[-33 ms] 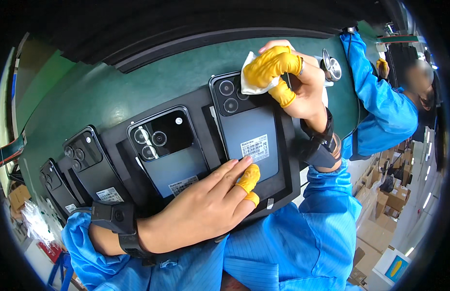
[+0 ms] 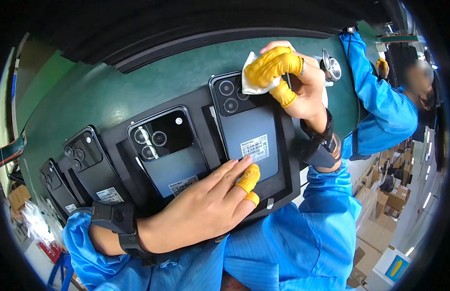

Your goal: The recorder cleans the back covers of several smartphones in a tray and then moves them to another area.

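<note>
Dark blue-grey smartphones lie back up in a row on a black foam tray point(image 2: 289, 180). My right hand point(image 2: 293, 77), with yellow finger cots, pinches a white cloth point(image 2: 250, 86) against the camera area of the rightmost phone point(image 2: 247, 127). The cloth hides part of that camera area. Across the lower end of the same phone rests my left hand point(image 2: 217, 196), its fingers stretched out by the white label point(image 2: 254, 149) and yellow cots on some of them. Beneath my left wrist and hand, the second phone point(image 2: 174, 167) from the right is partly covered.
Two more phones point(image 2: 101, 167) point(image 2: 57, 186) lie toward the left on the green table point(image 2: 108, 92). A round metal container with a raised lid point(image 2: 333, 69) stands beyond my right hand. At the right sits a co-worker in blue point(image 2: 387, 114); cardboard boxes point(image 2: 394, 194) are stacked behind.
</note>
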Demonstrator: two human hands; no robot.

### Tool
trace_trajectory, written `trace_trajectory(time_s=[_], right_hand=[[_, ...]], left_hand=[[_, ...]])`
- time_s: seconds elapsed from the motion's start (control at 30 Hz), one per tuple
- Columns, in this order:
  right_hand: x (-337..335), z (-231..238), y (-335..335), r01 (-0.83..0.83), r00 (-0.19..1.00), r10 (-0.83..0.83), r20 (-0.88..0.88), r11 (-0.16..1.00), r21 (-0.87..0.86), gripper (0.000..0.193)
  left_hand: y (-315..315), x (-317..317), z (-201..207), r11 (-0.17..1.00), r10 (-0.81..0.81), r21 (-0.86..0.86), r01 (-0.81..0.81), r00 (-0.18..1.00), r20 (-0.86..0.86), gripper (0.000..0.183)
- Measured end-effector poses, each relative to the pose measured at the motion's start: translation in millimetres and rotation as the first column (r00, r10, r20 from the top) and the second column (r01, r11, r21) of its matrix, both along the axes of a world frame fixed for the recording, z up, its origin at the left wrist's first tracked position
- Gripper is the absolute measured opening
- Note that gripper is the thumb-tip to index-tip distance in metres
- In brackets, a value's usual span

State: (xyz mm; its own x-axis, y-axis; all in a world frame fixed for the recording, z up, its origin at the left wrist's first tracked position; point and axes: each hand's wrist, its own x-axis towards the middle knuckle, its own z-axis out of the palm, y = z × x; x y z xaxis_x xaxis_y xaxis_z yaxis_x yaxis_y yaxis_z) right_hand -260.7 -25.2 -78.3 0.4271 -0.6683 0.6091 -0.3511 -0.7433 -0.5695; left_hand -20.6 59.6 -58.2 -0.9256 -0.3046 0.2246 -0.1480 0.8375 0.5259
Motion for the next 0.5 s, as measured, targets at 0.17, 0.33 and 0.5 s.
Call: trace_trajectory(time_s=[0.17,0.33,0.5], right_hand=[[-3.5,-2.0,4.0,0.076,0.997,-0.076,0.021,0.997,-0.002,0.014],[-4.2,-6.4,14.2,0.156,0.988,-0.156,-0.007,0.988,-0.022,0.015],[-6.2,-11.0,20.1,0.195,0.980,-0.195,0.025,0.981,-0.002,0.016]], left_hand=[[-0.7,0.9,2.5,1.000,-0.002,-0.004,0.002,1.000,0.011,0.017],[2.7,4.4,-0.8,1.000,0.002,-0.008,-0.002,1.000,0.012,0.018],[2.6,4.5,-0.8,0.999,0.007,-0.036,-0.007,1.000,0.015,0.018]])
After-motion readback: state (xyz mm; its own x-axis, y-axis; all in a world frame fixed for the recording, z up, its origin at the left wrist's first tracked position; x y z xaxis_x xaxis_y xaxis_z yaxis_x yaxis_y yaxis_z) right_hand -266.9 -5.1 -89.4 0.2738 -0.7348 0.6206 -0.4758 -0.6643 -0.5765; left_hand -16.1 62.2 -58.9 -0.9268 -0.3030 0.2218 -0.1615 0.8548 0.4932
